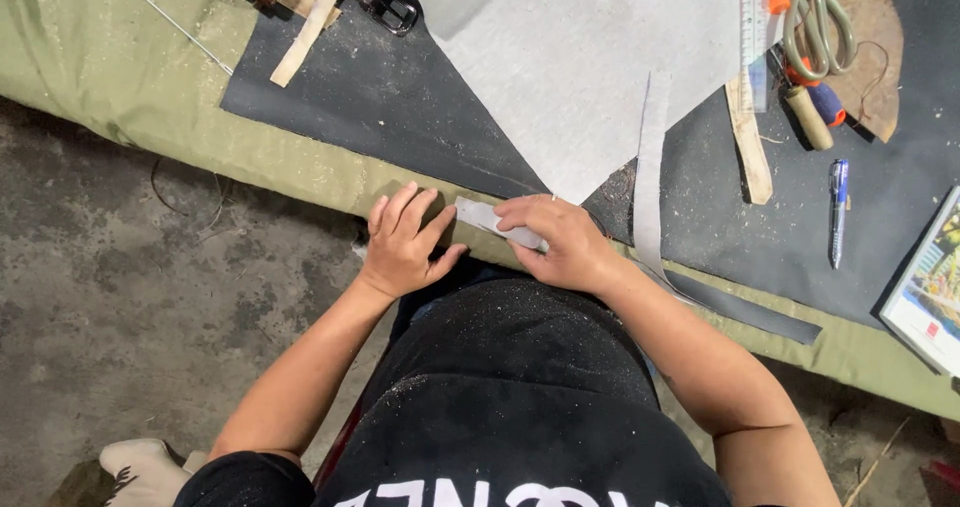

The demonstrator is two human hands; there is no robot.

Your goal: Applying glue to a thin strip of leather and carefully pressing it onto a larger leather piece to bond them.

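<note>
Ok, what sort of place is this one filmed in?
Probably a small craft or upholstery workshop with a bare concrete floor. On the padded green bench lie a dark sheet and a grey cut sheet, with scissors, a ruler and a pen nearby.

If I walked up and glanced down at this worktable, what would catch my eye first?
Most likely the two bare hands at the table's near edge: the left hand lies flat on the olive cloth, while the right hand presses a small pale strip of material. Just beyond them a large grey sheet narrows to a point over a dark mat. At the far right lie scissors and a blue pen.
</note>
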